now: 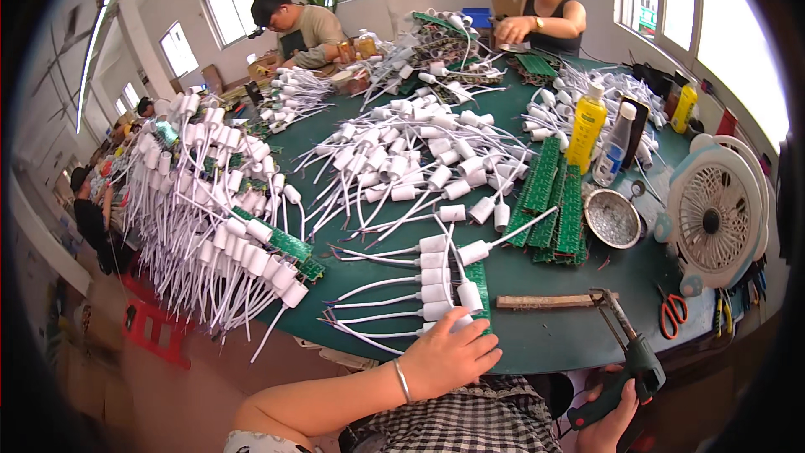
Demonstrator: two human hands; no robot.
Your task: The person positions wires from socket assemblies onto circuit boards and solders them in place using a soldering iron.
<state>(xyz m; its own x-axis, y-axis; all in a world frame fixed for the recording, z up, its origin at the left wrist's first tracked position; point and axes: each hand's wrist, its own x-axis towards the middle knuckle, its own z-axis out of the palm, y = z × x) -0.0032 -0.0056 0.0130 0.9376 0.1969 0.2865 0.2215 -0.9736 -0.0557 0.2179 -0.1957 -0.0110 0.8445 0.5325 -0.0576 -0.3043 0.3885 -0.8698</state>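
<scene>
Close in front of me, several white cylinders with white cables lie side by side along a green circuit board strip, their leads pointing left. My left hand is closed over the near end of this row, its fingers bent around a white cylinder and over the board; the fingertips partly hide what they grip. At the table's front edge, my right hand is wrapped around the dark green handle of a soldering gun. The gun's tip points up and left, next to a wooden strip.
Heaps of cabled white cylinders cover the middle and left. Stacked green boards, a metal bowl, yellow bottle, clear bottle, fan and red-handled scissors stand right. Two people work across the table.
</scene>
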